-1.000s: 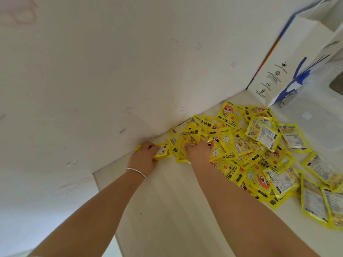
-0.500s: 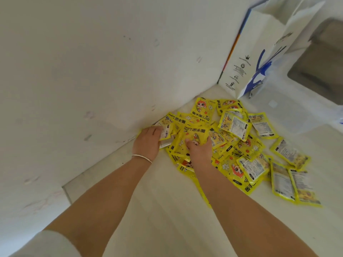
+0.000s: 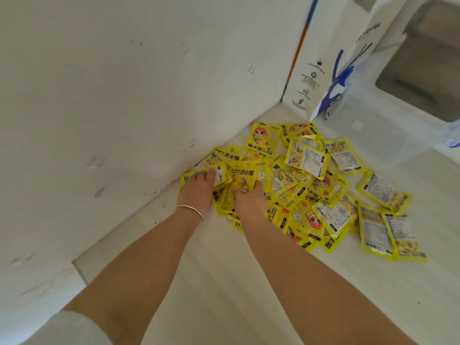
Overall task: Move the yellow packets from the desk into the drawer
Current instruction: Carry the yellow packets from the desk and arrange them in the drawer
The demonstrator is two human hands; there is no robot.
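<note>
The fingers (image 3: pixel 211 174) of both the left hand (image 3: pixel 196 190) and the right hand (image 3: pixel 249 200) curl around yellow packets (image 3: pixel 306 190) heaped on the pale bench (image 3: pixel 224 282) against the wall (image 3: pixel 124 95), near a white bag (image 3: pixel 331 66).

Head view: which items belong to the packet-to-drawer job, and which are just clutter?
Job:
- yellow packets, heaped on the desk by the wall
- left hand, on packets at the heap's wall side
- right hand, gathering packets beside it

Lying about:
- white paper bag, upright behind the heap
- clear plastic box, to the right

No drawer in view.
</note>
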